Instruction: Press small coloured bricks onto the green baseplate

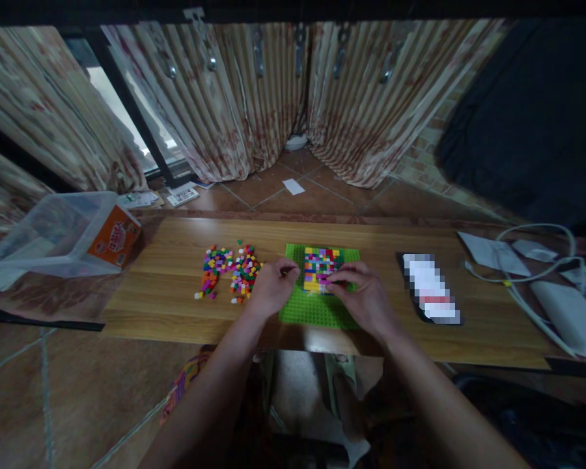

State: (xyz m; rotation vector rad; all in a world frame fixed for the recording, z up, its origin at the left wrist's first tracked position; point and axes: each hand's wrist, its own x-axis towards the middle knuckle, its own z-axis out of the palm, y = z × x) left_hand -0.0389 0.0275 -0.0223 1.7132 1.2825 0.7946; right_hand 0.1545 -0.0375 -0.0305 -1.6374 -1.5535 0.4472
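Curtains (254, 111): striped, hanging behind a low wooden table (166, 312).
Green baseplate (317, 316): flat on this table, between the two hands.
Brick mosaic (317, 266): many-coloured, on the upper part of the baseplate.
Left hand (273, 286): fingers curled narrow over the baseplate's left edge (I cannot tell if they hold a brick).
Right hand (366, 296): thumb and fingers close together at the mosaic's right side; whether a brick is between them, I cannot tell.
Loose bricks (212, 260): scattered left of the baseplate.
Smartphone (432, 290): right of the right hand, screen pixelated.
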